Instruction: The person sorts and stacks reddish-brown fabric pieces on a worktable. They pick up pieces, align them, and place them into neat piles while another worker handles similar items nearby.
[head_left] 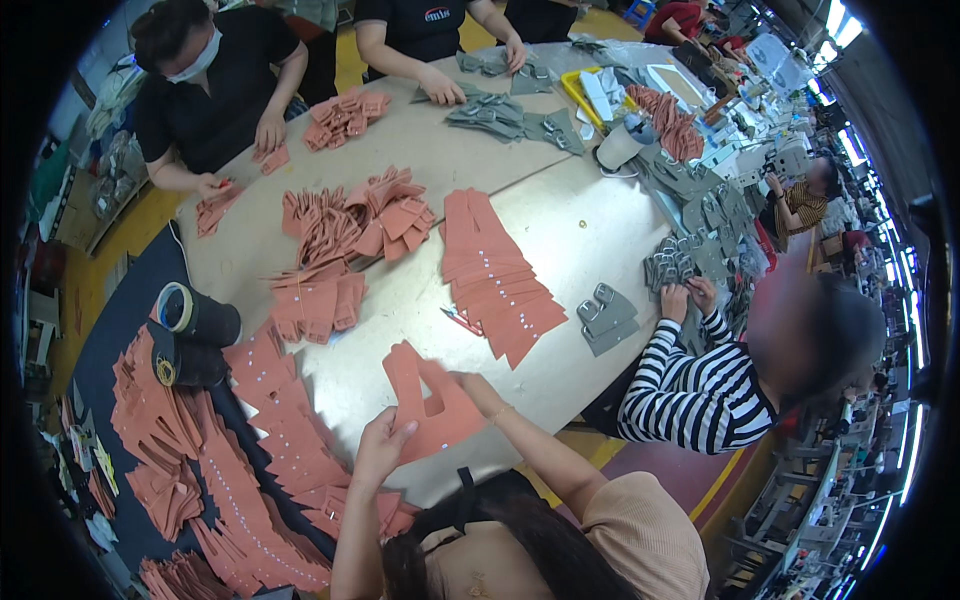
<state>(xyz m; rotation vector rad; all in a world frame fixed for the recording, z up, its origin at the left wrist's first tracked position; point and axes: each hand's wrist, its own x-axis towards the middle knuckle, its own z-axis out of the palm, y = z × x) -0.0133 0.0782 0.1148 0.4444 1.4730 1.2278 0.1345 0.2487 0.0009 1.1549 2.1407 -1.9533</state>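
The flat coral fabric-like panel (447, 424) is above the near side of the pale, smooth tabletop (345, 385). Left hand (382, 440) pinches its left margin; right hand (480, 394) closure is indeterminable. Probably light, pliable; grip solid margins.

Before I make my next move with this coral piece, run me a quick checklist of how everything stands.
1. Left hand on the coral piece: ok, the thumb lies over its left side.
2. Right hand grip: cannot tell, its fingers are hidden behind the piece.
3. Piece laid down on the table: not ok, it is held up in front of you.
4. Fanned coral stack uncovered: ok, it lies in plain view beyond your hands.
5. Red-handled tool away from your hands: ok, it lies by the stack's left edge.
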